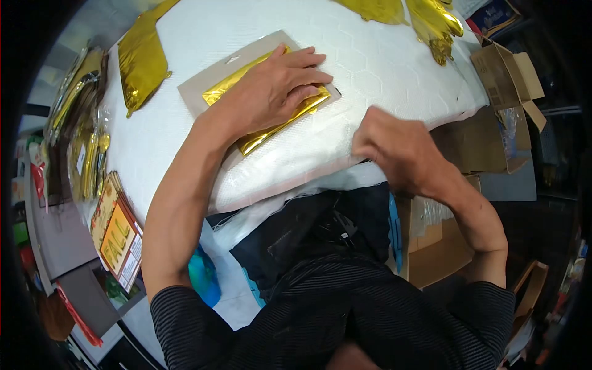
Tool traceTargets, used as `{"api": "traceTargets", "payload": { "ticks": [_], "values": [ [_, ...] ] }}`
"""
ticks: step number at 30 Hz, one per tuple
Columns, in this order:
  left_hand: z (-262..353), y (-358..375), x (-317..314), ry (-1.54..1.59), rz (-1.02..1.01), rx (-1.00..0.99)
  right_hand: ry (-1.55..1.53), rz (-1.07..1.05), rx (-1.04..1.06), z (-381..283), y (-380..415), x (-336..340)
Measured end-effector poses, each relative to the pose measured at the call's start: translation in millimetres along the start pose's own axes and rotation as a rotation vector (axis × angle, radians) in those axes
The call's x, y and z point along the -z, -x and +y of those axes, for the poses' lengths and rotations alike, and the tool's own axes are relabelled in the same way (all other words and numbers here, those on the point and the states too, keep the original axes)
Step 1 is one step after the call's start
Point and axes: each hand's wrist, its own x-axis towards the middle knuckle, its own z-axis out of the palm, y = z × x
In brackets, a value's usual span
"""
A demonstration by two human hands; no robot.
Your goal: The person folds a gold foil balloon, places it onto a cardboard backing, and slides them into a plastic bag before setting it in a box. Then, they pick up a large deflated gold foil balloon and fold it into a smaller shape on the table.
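A grey card (194, 87) lies tilted on the white padded table, with a folded gold foil piece (262, 139) on top of it. My left hand (271, 92) rests over the foil, fingers spread and pointing right, hiding its middle. Near the table's front edge, to the right of the card, is my right hand (388, 145), its fingers curled closed. Whatever those fingers hold, if anything, is hidden. The right hand does not touch the card or the foil.
Gold foil balloons (143, 58) lie at the table's back left and back right (435, 31). Stacked packages and a "FALL" card pack (117, 237) stand along the left edge. Open cardboard boxes (502, 74) are at the right, another (438, 253) below the edge.
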Motion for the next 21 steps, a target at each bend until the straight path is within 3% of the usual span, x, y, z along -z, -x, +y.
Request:
{"api": "traceTargets", "payload": {
  "ticks": [2,3,5,11,16,21],
  "values": [
    [0,-1,-2,0.003,0.015,-0.034,-0.028,0.193,0.017,11,-4,9],
    [1,-1,-1,0.015,0.007,-0.018,-0.05,0.149,-0.11,12,-7,15],
    [4,-2,0,0.023,-0.002,-0.007,-0.055,0.135,-0.115,33,-17,7],
    [0,1,0,0.032,0.019,-0.015,0.014,0.044,-0.01,56,-37,-6],
    [2,-1,1,-0.012,-0.01,0.013,0.227,0.003,0.051,45,-39,-5],
    [2,0,1,-0.001,-0.004,0.01,0.225,-0.015,0.074,38,-33,-6]
  ]
}}
